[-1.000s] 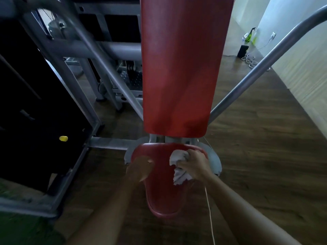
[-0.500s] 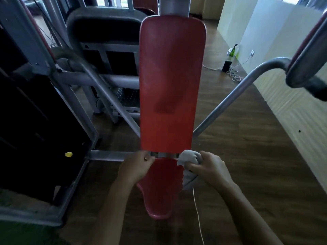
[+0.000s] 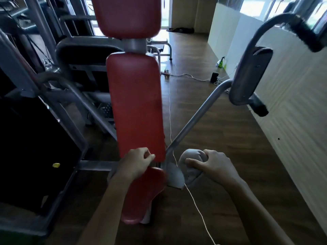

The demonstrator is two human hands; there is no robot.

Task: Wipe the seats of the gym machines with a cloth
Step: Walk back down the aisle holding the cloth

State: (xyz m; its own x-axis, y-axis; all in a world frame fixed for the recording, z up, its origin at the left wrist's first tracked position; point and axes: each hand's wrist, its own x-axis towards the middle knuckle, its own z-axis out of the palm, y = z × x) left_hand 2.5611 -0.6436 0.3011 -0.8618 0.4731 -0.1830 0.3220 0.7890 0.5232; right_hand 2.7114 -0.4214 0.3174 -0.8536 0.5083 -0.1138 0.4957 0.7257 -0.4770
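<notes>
The red seat point(image 3: 141, 193) sits low in the near middle, narrow end nearest. The long red back pad point(image 3: 136, 103) stands just behind it. Above that, on a grey post point(image 3: 135, 45), is a shorter red top pad point(image 3: 126, 16).

The 2 hands are apart, 1 on each side of the seat's far end. The left hand point(image 3: 134, 165) is at the back pad's lower edge, over the left of the seat, with its fingers curled. Whether it grips the pad or only rests there cannot be told. The right hand point(image 3: 215, 167) holds the cloth point(image 3: 192, 156), a pale grey wad, with the thumb laid across it and some of it hanging below the palm.

The cloth is right of the seat and off it. A grey plate point(image 3: 174, 175) at the machine's base lies between them.

A grey tube point(image 3: 194, 119) rises from near the plate toward the far right and carries a dark arm pad point(image 3: 251, 75). Above that is a black grip point(image 3: 307, 38).

A thin white cord point(image 3: 194, 204) runs along the wood floor point(image 3: 230, 138) past the cloth. A green bottle point(image 3: 221, 62) stands far right by the wall. A small yellow piece point(image 3: 56, 165) shows in the dark frame point(image 3: 35, 138) on the left.
</notes>
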